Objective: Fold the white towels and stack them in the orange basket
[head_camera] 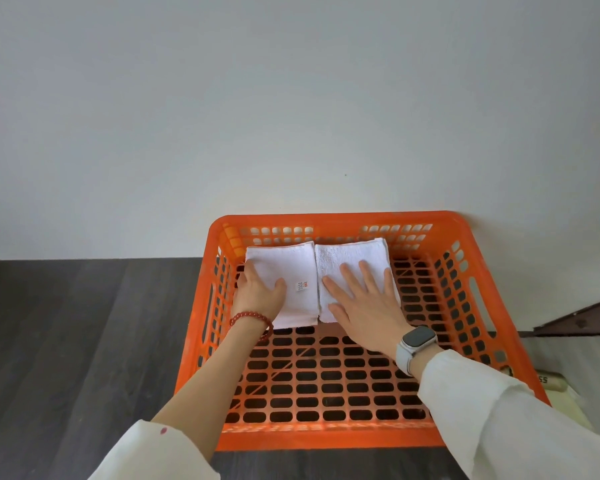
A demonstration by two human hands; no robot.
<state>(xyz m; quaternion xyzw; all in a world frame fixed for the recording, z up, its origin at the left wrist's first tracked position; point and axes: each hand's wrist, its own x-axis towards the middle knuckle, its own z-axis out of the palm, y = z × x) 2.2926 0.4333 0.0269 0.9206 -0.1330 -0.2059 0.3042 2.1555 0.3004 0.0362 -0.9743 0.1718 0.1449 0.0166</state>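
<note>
Head view: both hands point(262, 294) point(364, 299) press folded towels point(350, 261) against basket's point(333, 220) far wall.

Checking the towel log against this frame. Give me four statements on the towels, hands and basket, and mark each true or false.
1. Two folded white towels, the left towel and the right towel, lie side by side in the orange basket. True.
2. The right hand lies flat on the right towel. True.
3. The towels sit at the basket's near wall. False: they sit at the far wall.
4. The left hand holds a towel above the basket. False: it rests on the left towel inside.
</note>
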